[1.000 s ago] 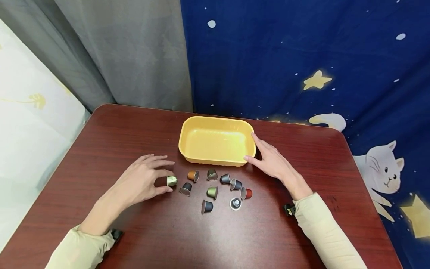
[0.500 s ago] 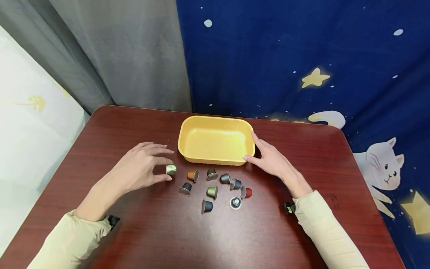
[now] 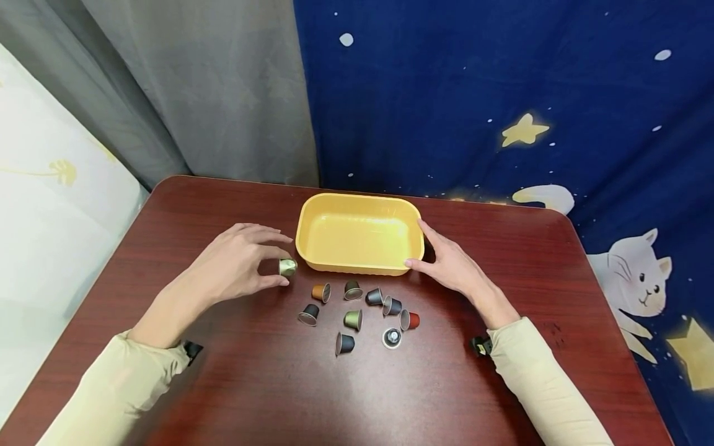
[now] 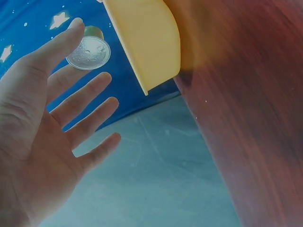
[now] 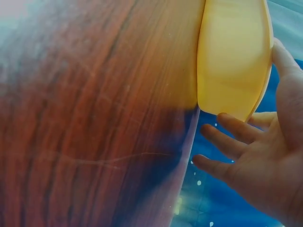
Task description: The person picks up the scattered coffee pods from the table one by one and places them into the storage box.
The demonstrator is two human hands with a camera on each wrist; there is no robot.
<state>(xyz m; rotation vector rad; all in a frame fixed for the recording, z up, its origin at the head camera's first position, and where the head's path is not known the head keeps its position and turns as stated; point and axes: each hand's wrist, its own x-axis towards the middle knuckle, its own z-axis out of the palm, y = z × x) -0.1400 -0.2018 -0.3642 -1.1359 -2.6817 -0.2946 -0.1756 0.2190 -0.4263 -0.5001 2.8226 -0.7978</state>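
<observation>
My left hand (image 3: 237,263) pinches a pale green coffee capsule (image 3: 287,267) between thumb and index finger. The other fingers are spread, and the hand is just left of the yellow plastic tub (image 3: 302,248). In the left wrist view the capsule's silvery foil lid (image 4: 89,53) faces the camera. At the tub's right end, my right hand (image 3: 449,263) holds the front corner and side rim between thumb and index finger. Its remaining fingers stretch out beside the tub wall (image 5: 232,71) in the right wrist view. Nothing shows inside the tub.
Several loose capsules lie in front of the tub, among them an orange one (image 3: 318,292), a green one (image 3: 352,319), a red one (image 3: 413,319) and a dark one (image 3: 346,343). The dark red wooden table (image 3: 446,396) ends at curtains (image 3: 474,93) behind.
My left hand has carried the green capsule away from me across the table, up toward the tub's left front corner. The right hand and tub have stayed in place.
</observation>
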